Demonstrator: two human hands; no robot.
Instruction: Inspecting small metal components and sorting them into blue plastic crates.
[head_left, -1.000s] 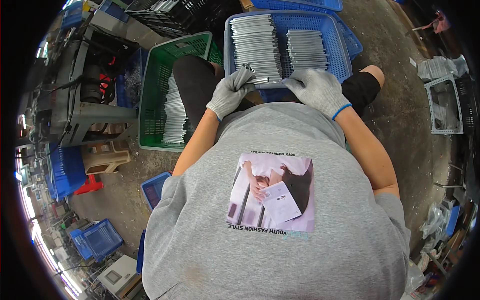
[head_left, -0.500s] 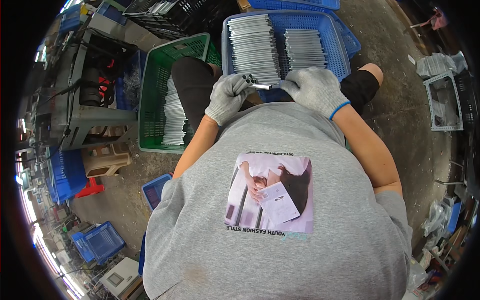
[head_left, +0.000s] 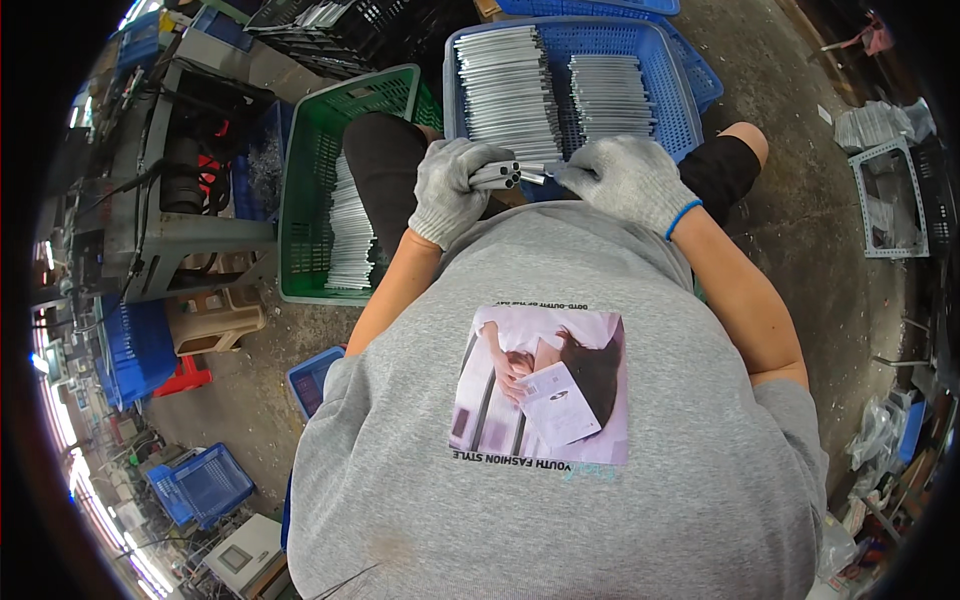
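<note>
In my gloved left hand (head_left: 448, 190) is a small bundle of metal tubes (head_left: 496, 177), their hollow ends pointing right. One or two tubes stick out farther than the others, toward my right hand (head_left: 632, 182). That hand, also in a grey knitted glove, has thumb and fingers pinched together close to those ends. What sits between its fingertips is too small to make out. Just beyond both hands, a blue plastic basket (head_left: 684, 75) holds two stacks of silvery tubes: a longer left stack (head_left: 506, 85) and a shorter right stack (head_left: 610, 95).
A green basket (head_left: 292, 215) with more tubes (head_left: 350, 235) stands beside my left leg. Farther left is a metal machine bench (head_left: 200, 232) with a beige stool (head_left: 215, 318) near it. Black crates (head_left: 325, 40) lie at the far left, and a pale metal frame (head_left: 888, 205) at the right.
The tube bundle in my left hand has turned and shifted slightly right, its open ends now facing more toward me. My right hand has stayed close to the tube ends.
</note>
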